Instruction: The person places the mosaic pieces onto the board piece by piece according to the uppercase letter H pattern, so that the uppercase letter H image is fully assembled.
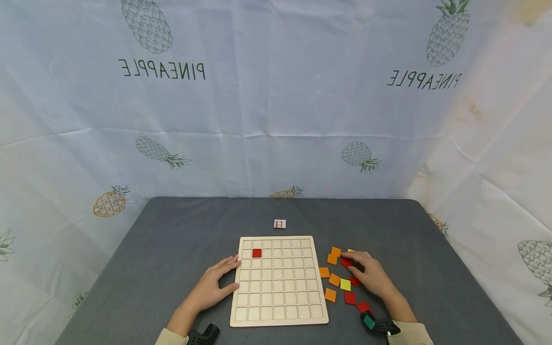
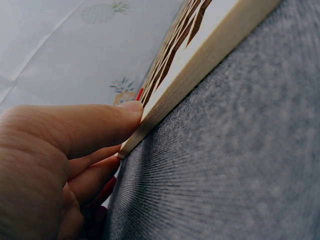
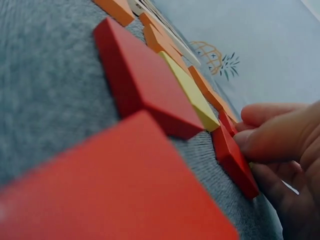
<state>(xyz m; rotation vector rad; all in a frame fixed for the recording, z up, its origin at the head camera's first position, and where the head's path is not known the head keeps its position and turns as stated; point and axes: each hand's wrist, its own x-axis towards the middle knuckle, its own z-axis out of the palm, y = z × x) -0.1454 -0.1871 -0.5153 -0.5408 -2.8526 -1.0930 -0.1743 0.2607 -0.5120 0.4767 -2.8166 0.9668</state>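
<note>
1. Between left hand [image 1: 212, 287] and right hand [image 1: 374, 277]: board [image 1: 278, 286], one inset red tile [image 1: 257, 253].
2. Left hand: fingers relaxed, touching board's adjacent edge.
3. Right hand: fingertips at loose red tile [image 1: 346, 263]; cannot tell if pinching.

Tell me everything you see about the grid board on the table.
The grid board is pale, looks wooden and roughly square, with rounded corners and a plain border around seven rows of seven recessed cells. It lies flat on the grey table. One red tile sits in the second column from the left, second row from the far edge. The left hand touches the board's left edge; whether the nearest orange tile touches its right edge is unclear.
</note>
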